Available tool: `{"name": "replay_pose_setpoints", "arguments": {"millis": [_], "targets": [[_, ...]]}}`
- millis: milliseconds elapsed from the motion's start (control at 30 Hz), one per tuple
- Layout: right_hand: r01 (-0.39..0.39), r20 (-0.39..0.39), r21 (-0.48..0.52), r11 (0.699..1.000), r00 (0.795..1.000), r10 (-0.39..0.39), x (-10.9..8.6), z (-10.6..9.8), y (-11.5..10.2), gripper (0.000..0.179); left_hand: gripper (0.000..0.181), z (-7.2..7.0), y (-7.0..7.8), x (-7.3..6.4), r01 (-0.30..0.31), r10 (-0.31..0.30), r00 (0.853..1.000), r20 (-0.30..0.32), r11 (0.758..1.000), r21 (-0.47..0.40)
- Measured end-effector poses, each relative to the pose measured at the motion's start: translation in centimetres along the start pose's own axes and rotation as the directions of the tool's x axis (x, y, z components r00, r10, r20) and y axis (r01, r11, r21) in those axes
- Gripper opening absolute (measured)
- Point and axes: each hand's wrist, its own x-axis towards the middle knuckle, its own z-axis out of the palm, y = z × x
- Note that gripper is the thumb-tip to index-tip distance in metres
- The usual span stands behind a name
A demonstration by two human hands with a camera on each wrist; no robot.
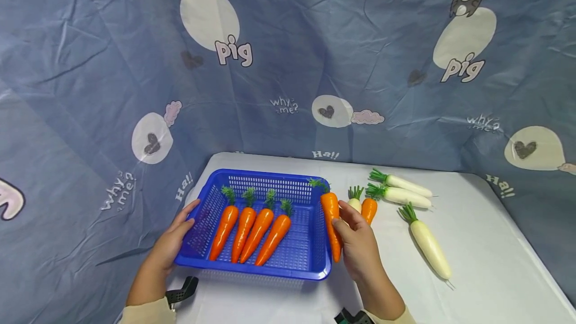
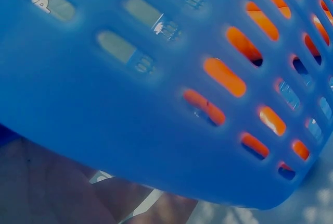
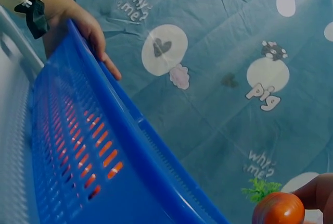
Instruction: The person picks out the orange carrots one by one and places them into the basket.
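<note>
My left hand (image 1: 172, 240) grips the left rim of a blue plastic basket (image 1: 252, 271) with slotted walls. Several orange carrots (image 1: 246, 226) with green tops lie side by side in it, and their orange shows through the slots (image 2: 225, 76) in the left wrist view. At the basket's right rim, my right hand (image 1: 358, 238) pinches another carrot (image 1: 331, 221) between thumb and fingers, its leafy top pointing away from me. The right wrist view shows this carrot's rounded orange end (image 3: 278, 209) beside the basket wall (image 3: 78, 146).
Right of the basket, a carrot (image 1: 369, 209) and a white radish (image 1: 355, 203) lie partly behind my right hand. Two white radishes (image 1: 407, 197) are farther back, and another radish (image 1: 431, 249) lies nearer on the white table (image 1: 490, 224). A blue printed curtain (image 1: 279, 74) hangs behind and at the left.
</note>
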Motion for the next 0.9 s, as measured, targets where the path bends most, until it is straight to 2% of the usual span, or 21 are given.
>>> {"name": "replay_pose_setpoints", "arguments": {"millis": [200, 600, 900], "targets": [[0.000, 0.022, 0.002, 1.000, 1.000, 0.000, 0.1, 0.7, 0.2, 0.050, 0.056, -0.1, 0.0, 0.0, -0.020, 0.020, 1.000, -0.008, 1.000, 0.002], [-0.012, -0.032, 0.003, 1.000, 0.999, 0.013, 0.0, 2.3, -0.1, 0.046, 0.056, 0.0, -0.2, -0.1, -0.004, 0.004, 1.000, -0.012, 1.000, -0.002], [0.015, -0.053, 0.035, 0.999, 0.999, -0.013, 0.0, 2.9, 0.1, 0.048, 0.056, 0.0, -0.1, -0.1, -0.001, 0.001, 1.000, -0.011, 1.000, -0.003]]}}
